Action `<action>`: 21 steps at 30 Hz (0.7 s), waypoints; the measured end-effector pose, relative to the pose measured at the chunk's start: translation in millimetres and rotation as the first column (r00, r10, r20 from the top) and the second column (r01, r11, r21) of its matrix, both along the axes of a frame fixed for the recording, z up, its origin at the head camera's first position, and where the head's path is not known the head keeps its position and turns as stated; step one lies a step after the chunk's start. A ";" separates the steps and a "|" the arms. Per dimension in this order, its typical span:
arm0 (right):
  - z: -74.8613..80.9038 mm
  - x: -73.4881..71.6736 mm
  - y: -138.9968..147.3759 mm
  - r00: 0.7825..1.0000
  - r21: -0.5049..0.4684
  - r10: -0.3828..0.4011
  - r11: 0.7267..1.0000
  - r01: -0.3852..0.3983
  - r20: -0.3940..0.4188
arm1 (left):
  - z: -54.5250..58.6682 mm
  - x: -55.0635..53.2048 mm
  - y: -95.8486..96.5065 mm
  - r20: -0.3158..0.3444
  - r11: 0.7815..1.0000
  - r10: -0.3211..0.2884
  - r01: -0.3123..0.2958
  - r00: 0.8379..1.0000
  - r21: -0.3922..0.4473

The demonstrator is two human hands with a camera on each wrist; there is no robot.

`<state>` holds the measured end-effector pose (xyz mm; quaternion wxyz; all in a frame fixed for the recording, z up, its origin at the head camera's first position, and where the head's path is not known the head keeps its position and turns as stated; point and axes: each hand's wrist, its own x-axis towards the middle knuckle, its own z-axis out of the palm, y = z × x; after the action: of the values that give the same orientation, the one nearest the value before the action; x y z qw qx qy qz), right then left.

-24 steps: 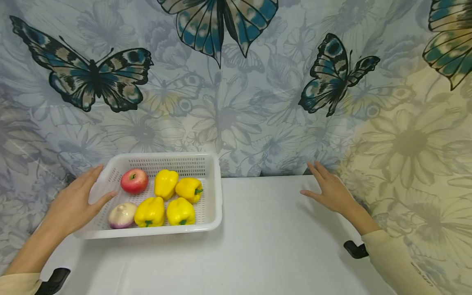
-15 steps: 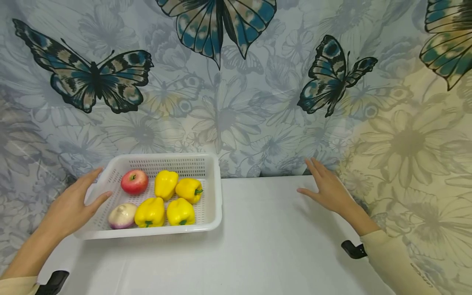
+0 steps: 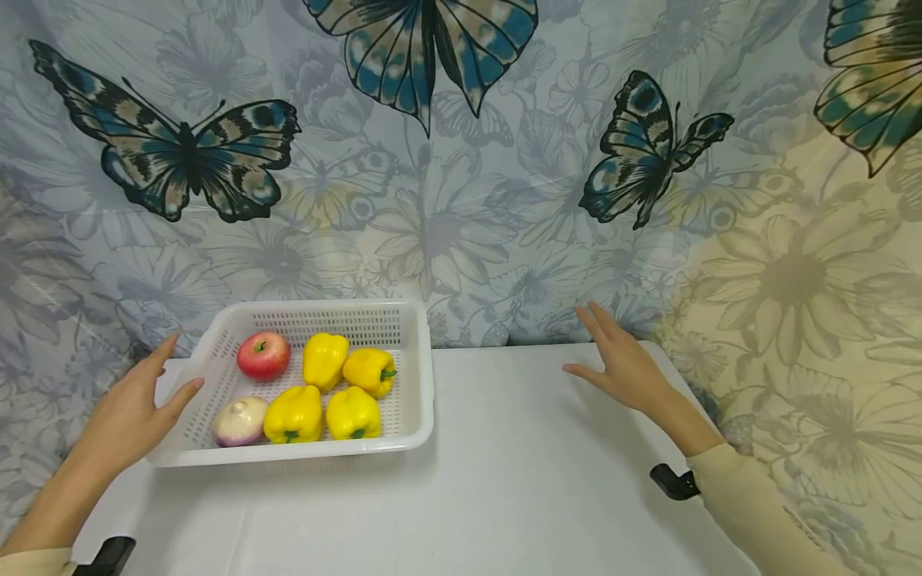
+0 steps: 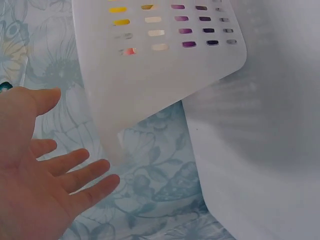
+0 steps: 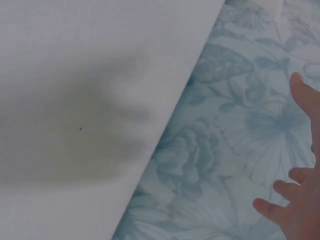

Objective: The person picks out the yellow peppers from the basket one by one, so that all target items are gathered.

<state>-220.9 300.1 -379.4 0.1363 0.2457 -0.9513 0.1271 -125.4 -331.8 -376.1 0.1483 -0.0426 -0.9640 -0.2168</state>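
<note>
A white plastic basket (image 3: 288, 456) with slotted walls stands at the left of the table in the head view. In it lie a red apple (image 3: 263, 356), a white and purple turnip (image 3: 240, 422) and several yellow bell peppers (image 3: 293, 414). Beside the basket's left end is my left hand (image 3: 130, 412), fingers spread and holding nothing; the left wrist view shows its fingers (image 4: 85, 177) close to the basket's outer wall (image 4: 135, 85). Over the right part of the table my right hand (image 3: 627, 364) hovers with fingers extended, nothing in it.
The white table (image 3: 504, 480) ends at the back against a cloth (image 3: 446, 208) printed with butterflies and flowers. Its right edge runs under my right forearm. Black camera mounts (image 3: 675, 482) sit on both wrists.
My left hand has drawn slightly left and down, away from the basket's rim. My right hand has shifted a little left and up. The basket and its contents stay put.
</note>
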 end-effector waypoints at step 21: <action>16.5 6.6 -53.1 0.994 -0.053 0.049 0.998 -0.044 0.101 | -15.0 -2.2 -2.6 0.173 0.996 0.082 -0.084 0.981 0.004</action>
<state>-214.2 247.0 -362.9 0.0908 0.2574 -0.9475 0.1665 -127.7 -334.4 -391.1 0.0734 0.0176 -0.9729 -0.2186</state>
